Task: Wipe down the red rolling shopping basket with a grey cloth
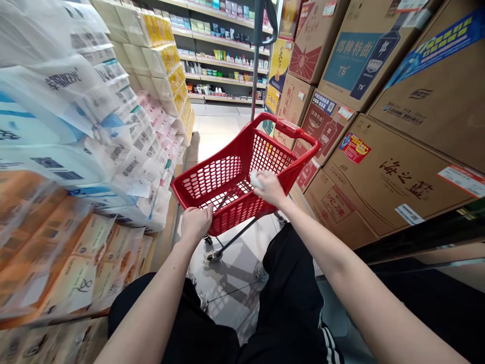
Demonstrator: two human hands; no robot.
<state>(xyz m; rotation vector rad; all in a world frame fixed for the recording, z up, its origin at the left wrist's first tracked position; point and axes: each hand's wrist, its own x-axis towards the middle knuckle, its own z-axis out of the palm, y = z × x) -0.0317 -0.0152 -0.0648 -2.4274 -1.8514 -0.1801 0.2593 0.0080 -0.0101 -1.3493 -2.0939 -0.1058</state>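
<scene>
A red plastic shopping cart (pixel 227 172) with perforated sides stands on the floor in front of me. My left hand (pixel 196 222) is closed over the near left corner of its rim. Above the near side of the basket, my right hand (pixel 271 188) is closed around a small white crumpled wad (pixel 256 179), a cloth or tissue by its look. Fingers hide part of the wad. The cart's push handle (pixel 290 129) is at the far right end, touched by neither hand.
Wrapped tissue packs (pixel 125 136) are piled close on the left. Stacked cardboard cartons (pixel 401 172) line the right side. A dark upright pole (pixel 255 71) rises behind the cart. Farther back are stocked shelves (pixel 223 55). Pale tiled floor (pixel 223 124) runs between the stacks.
</scene>
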